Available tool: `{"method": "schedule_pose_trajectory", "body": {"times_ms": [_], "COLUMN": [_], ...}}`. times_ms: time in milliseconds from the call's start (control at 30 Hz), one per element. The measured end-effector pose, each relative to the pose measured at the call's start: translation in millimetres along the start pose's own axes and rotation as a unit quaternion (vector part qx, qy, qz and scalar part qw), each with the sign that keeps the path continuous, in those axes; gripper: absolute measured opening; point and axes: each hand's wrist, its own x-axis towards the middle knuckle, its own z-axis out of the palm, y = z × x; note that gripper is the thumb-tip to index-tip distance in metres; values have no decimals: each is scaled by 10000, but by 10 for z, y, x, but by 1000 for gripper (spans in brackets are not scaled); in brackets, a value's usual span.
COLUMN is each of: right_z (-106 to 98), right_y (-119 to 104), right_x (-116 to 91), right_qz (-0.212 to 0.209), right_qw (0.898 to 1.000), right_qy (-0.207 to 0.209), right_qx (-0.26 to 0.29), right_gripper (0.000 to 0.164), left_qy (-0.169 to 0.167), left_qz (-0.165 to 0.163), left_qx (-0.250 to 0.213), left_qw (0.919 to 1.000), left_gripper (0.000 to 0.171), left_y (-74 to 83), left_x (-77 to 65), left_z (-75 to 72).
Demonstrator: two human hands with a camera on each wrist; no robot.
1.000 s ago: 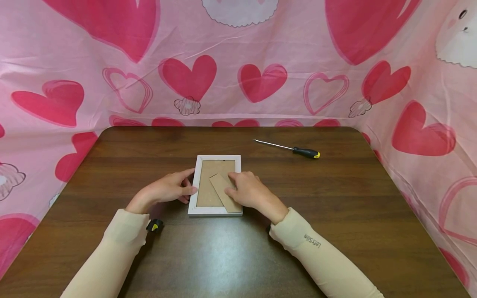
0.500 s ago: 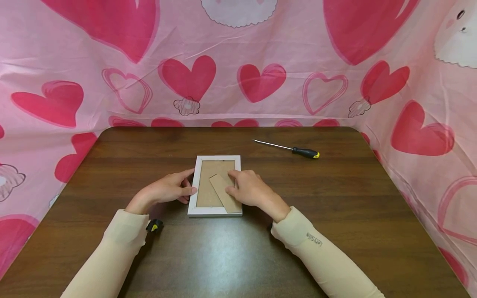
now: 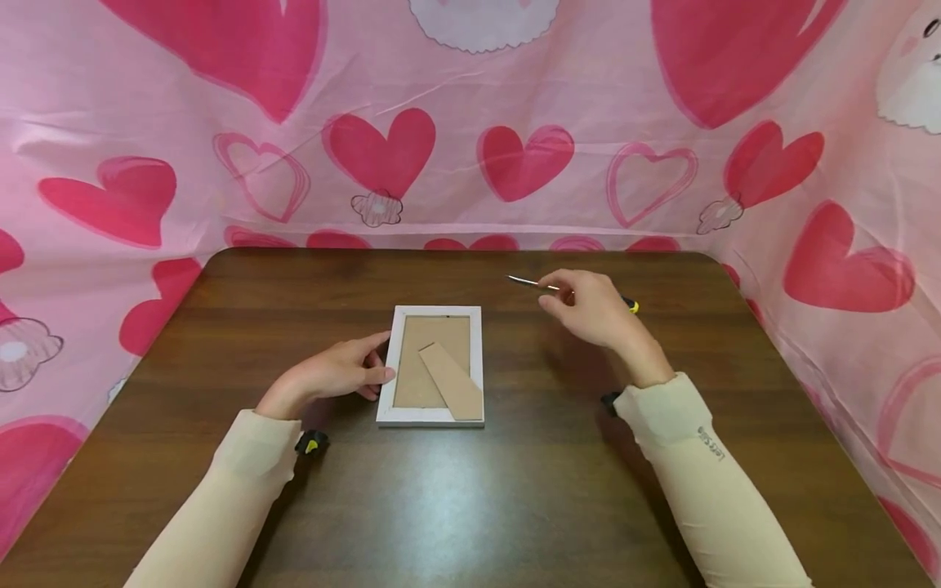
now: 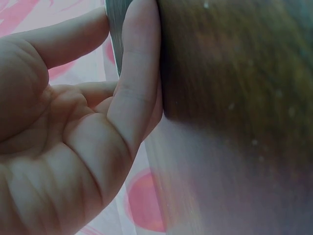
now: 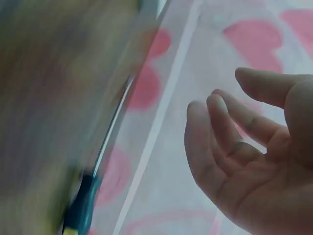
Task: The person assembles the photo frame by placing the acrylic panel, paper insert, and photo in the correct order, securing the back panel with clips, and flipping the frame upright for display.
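A white picture frame lies back side up on the table, its brown backing board and slanted stand leg showing. My left hand touches the frame's left edge with thumb and fingers extended; in the left wrist view, the left fingers lie along that edge. Above the screwdriver hovers my right hand, fingers loosely bent and apart. It covers most of the tool in the head view. The right wrist view shows the screwdriver's thin shaft and dark handle apart from the right hand's fingers.
The dark wooden table carries the frame and screwdriver. A pink cloth with hearts hangs behind the table's back edge and along both sides. Dark wrist straps show at both cuffs.
My right hand has left the stand leg and moved right and away from me, over the screwdriver. The left hand stays at the frame's edge. The head view has shifted slightly.
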Motion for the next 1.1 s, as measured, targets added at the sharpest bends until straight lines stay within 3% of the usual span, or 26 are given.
{"method": "schedule_pose_trajectory", "body": {"times_ms": [167,433,767,1100], "right_z": [-177,-174,-55,-116], "right_y": [517,1000,1222,1143], "right_x": [43,47,101,85], "right_qz": [40,301,21,-68], "right_qw": [9972,9881,9852,9868], "right_qy": [98,-525,-318,-518], "right_qx": [-739,-1412,-1684,-1532], "right_gripper": [29,35,27,19], "left_qy": [-23,-23,6,17], "left_qz": [25,125,93,152], "left_qx": [27,8,-29,-100], "left_qw": [10000,9999,10000,9998], "left_gripper": [77,77,76,76], "left_y": [4,2,-1,-1], "left_x": [4,-8,6,-14], "left_z": [-6,-16,-5,-16]}}
